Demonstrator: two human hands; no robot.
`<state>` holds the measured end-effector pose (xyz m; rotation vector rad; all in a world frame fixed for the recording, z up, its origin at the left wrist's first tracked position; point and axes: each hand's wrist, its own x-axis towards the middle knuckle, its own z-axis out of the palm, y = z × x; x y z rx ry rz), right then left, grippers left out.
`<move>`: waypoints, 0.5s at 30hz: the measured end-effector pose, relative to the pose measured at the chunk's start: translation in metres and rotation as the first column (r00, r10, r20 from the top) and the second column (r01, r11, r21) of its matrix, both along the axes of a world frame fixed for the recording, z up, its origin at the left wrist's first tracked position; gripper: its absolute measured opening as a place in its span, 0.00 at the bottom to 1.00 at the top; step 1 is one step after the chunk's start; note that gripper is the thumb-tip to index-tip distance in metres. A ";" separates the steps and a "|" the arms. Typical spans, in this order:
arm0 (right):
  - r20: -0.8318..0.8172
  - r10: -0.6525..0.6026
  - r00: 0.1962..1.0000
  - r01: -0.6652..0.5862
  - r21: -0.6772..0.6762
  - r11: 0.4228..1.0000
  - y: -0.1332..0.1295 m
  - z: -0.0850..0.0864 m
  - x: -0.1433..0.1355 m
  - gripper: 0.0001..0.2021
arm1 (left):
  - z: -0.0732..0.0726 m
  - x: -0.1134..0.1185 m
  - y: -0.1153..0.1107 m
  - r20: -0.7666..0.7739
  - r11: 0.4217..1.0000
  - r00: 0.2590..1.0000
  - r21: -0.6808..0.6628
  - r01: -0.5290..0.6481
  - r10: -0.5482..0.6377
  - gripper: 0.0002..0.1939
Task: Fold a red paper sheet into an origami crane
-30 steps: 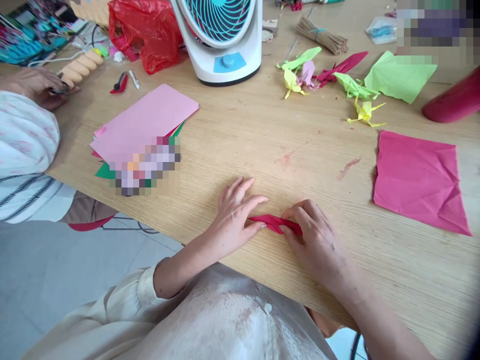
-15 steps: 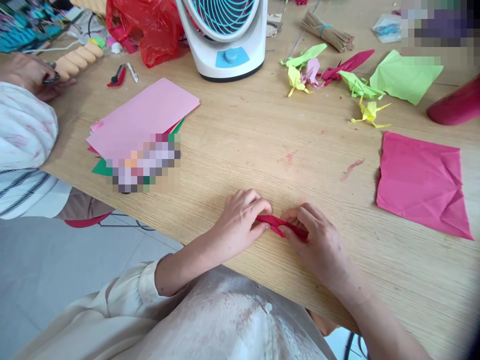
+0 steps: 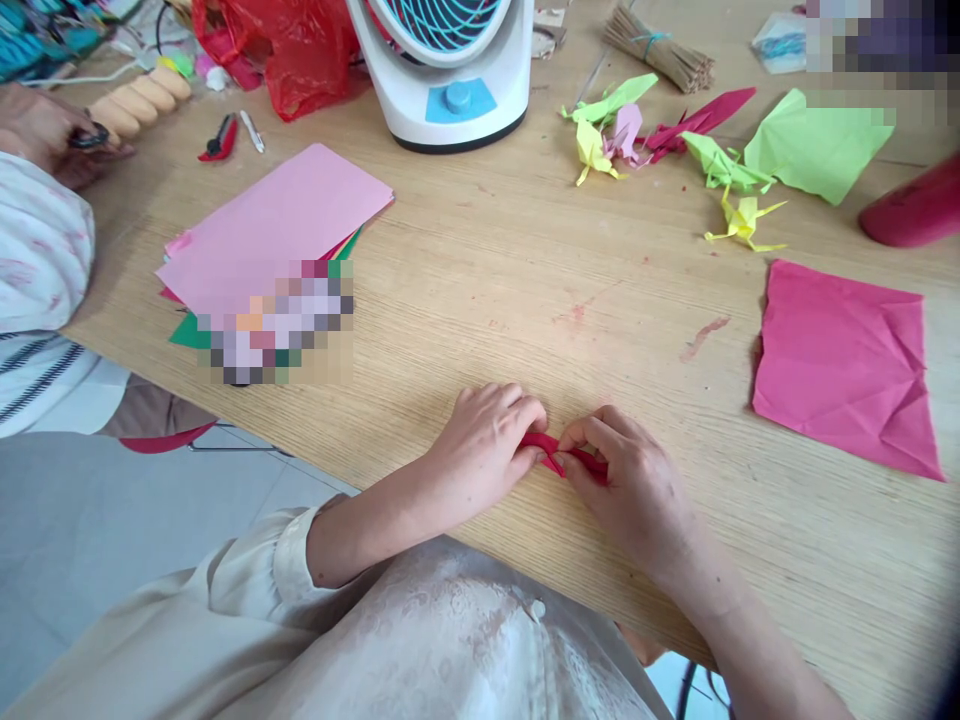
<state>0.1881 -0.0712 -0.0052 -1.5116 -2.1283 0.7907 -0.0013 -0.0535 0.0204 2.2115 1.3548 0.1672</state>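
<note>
Close to the table's front edge, a narrow strip of folded red paper is pinched between both hands. My left hand grips its left end between thumb and fingers. The right part is held by my right hand, thumb and index finger pressed together near the middle. A small pointed flap of the paper sticks out below, between the two hands. My fingers hide both ends of it. To the right lies a creased pink paper square.
A stack of coloured paper lies left. Behind are a white fan, folded paper cranes, a green sheet, a stick bundle and a red cylinder. Another person's hand works at the far left.
The view has shifted slightly. My hands stay on the red paper; the right thumb and fingers have closed in nearer its middle, and less of the paper shows.
</note>
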 end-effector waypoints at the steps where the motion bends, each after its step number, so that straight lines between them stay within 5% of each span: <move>1: 0.001 -0.003 1.000 0.003 -0.002 1.000 0.000 0.000 0.000 0.04 | 0.000 0.001 0.000 -0.012 1.000 1.000 0.002 -0.001 0.001 0.03; 9: -0.003 0.014 1.000 -0.014 0.028 1.000 -0.001 0.001 0.002 0.05 | 0.001 0.001 0.000 -0.076 0.999 0.996 0.020 0.050 -0.048 0.04; 15: 0.058 0.025 0.998 -0.038 0.224 0.974 -0.006 -0.001 0.008 0.05 | 0.006 -0.004 -0.002 -0.137 0.993 0.984 -0.003 0.117 -0.116 0.03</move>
